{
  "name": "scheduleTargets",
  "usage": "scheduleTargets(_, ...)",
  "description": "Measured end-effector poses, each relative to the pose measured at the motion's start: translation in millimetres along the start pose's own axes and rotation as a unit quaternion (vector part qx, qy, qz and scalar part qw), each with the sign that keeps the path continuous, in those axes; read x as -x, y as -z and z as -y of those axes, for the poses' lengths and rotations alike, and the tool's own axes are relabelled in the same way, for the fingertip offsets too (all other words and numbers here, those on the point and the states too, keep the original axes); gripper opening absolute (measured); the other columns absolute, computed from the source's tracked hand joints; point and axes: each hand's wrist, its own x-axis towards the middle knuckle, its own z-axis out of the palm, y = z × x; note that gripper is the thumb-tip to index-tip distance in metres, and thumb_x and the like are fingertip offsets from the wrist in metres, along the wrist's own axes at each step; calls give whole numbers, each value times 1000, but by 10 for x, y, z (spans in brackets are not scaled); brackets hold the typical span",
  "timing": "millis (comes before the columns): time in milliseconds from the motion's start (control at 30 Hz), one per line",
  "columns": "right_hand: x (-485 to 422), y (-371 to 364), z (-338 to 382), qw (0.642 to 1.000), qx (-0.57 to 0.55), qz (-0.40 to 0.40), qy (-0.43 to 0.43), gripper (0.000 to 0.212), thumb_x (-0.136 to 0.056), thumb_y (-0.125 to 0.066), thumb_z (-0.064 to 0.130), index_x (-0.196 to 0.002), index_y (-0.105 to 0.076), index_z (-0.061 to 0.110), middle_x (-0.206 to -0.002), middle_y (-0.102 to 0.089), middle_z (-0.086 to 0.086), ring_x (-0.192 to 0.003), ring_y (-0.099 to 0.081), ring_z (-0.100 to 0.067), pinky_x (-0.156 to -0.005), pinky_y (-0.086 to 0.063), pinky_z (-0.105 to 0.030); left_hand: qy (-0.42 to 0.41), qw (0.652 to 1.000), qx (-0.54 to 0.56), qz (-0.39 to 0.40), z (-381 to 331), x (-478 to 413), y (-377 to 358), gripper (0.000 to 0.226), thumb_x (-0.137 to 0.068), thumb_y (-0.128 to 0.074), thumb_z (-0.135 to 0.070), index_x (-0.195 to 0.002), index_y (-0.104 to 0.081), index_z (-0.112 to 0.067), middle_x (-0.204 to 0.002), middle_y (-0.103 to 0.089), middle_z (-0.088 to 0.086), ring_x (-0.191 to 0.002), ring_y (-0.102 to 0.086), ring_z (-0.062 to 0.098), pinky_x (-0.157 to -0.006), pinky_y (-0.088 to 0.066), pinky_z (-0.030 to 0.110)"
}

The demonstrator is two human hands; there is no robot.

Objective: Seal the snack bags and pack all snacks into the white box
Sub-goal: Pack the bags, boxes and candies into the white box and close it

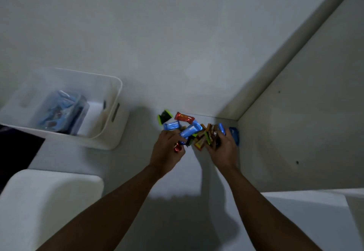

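Snacks (194, 130) lie heaped between both hands on the floor; left hand (169, 148) clutches several, right hand (224, 148) cups others; white box (116, 101) stands leftward, nearer the left hand

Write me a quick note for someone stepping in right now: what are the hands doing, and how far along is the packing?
Left hand: closed around a few small wrapped snacks.
Right hand: gathering the loose snack pile against the wall corner.
White box: sits to the left and already holds a clear bag of snacks.
Left: move the loose snacks into the box, including the green packet and the red one.
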Motion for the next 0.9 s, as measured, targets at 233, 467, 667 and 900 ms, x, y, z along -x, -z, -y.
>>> scheduleTargets(233,-508,-324,1136,994,-71,-10,84,44,-71,-82,19,-111,-65,13,-123,-57,-3,-102,-61,-22,-84,-50,-27,23,985,-22,-170,29,-455,1122,30,-59,-72,5,-85,-70,-9,-91,-71,5,-82,-57,22,-74,-41,20)
scheduleTargets(467,-757,-959,2717,979,-123,54,152,28,-70,-76,17,-95,-64,17,-99,-59,-6,-82,-58,-21,-71,-47,-29,168,944,-51,-280,812,-515,2378,22,-65,-68,-5,-85,-68,-14,-74,-66,-1,-65,-58,22,-65,-44,20)
scheduleTargets(667,-856,-1805,3483,968,-203,144,-34,10,-66,-72,17,-70,-63,14,-65,-65,-5,-63,-65,-25,-58,-55,-36,304,944,-56,-114,1488,-397,2789,18,-69,-76,-18,-86,-71,-19,-76,-66,-2,-71,-63,18,-68,-44,23)
scheduleTargets(900,-1023,-2597,3518,946,-161,228,-165,15,-82,-66,6,-97,-65,6,-83,-62,-16,-71,-60,-28,-58,-49,-32,366,914,14,176,2059,-444,2664,38,-59,-88,-19,-90,-70,-8,-83,-71,12,-74,-70,30,-68,-62,41)
